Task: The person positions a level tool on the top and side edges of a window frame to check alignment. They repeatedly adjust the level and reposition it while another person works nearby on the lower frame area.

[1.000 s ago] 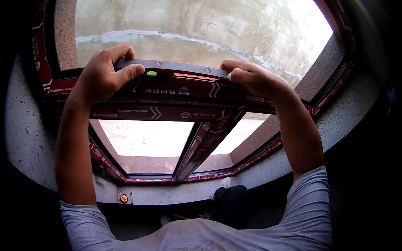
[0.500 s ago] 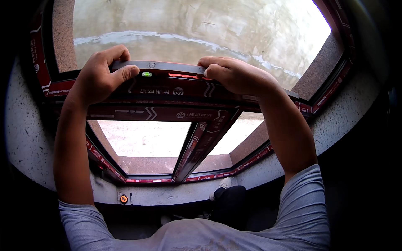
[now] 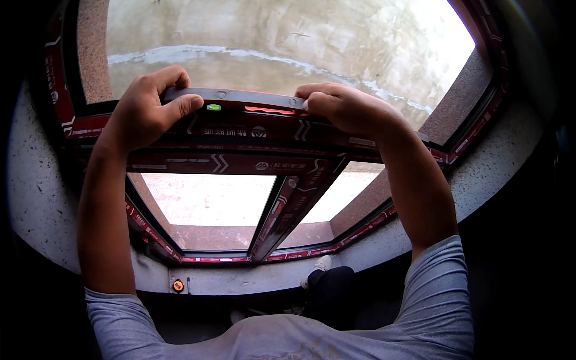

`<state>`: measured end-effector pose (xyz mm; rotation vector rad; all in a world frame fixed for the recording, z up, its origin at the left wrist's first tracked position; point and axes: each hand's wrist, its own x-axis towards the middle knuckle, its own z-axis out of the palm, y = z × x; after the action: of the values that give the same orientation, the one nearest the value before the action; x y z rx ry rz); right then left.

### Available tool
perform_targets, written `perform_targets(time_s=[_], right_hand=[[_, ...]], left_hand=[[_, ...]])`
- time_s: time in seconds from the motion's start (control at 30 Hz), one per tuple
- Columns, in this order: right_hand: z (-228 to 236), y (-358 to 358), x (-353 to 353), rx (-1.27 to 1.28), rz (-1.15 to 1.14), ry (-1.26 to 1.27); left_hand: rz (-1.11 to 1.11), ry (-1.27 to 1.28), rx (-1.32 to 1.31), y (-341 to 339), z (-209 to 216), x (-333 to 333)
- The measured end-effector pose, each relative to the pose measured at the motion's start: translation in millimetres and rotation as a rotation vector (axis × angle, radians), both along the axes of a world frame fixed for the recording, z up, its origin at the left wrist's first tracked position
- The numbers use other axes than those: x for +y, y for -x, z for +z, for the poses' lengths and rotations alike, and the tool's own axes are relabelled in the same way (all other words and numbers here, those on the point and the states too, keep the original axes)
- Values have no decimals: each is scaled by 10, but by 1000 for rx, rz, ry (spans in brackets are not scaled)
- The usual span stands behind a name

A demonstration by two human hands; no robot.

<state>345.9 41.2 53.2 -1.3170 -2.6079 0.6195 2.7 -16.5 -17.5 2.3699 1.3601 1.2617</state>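
A long grey spirit level with a green vial and a red-edged slot lies along the dark red horizontal bar of a window frame. Near its left end my left hand grips it, thumb on the near side and fingers curled over the top. Toward the other end my right hand is closed on the level, its fingers bent over the upper edge. The level's far right part is mostly hidden behind my right hand and forearm.
Below the bar, a red upright post divides two lower panes. On the concrete sill lie an orange-and-black tape measure and a thin dark pen-like stick. My shoe rests on the sill. Beyond the opening stands a stained wall.
My right hand has slid slightly to the right along the level, baring more of its top edge. My left hand keeps its grip, and the whole view has shifted a little.
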Motion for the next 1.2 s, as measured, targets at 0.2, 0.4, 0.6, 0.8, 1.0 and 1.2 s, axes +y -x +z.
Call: perform_targets(time_s=[0.2, 0.4, 0.6, 0.8, 1.0, 1.2], right_hand=[[-43, 118, 55, -34, 40, -65], [-72, -43, 11, 29, 31, -39], [-47, 239, -53, 6, 19, -10], [-49, -117, 91, 85, 55, 25], [-22, 393, -2, 36, -7, 97], [85, -64, 203, 10, 70, 101]], left_hand=[[46, -28, 40, 9, -2, -4], [33, -12, 18, 0, 34, -49], [29, -7, -8, -5, 17, -35], [26, -1, 16, 1, 34, -21], [53, 14, 22, -4, 36, -21], [45, 8, 9, -18, 49, -48]])
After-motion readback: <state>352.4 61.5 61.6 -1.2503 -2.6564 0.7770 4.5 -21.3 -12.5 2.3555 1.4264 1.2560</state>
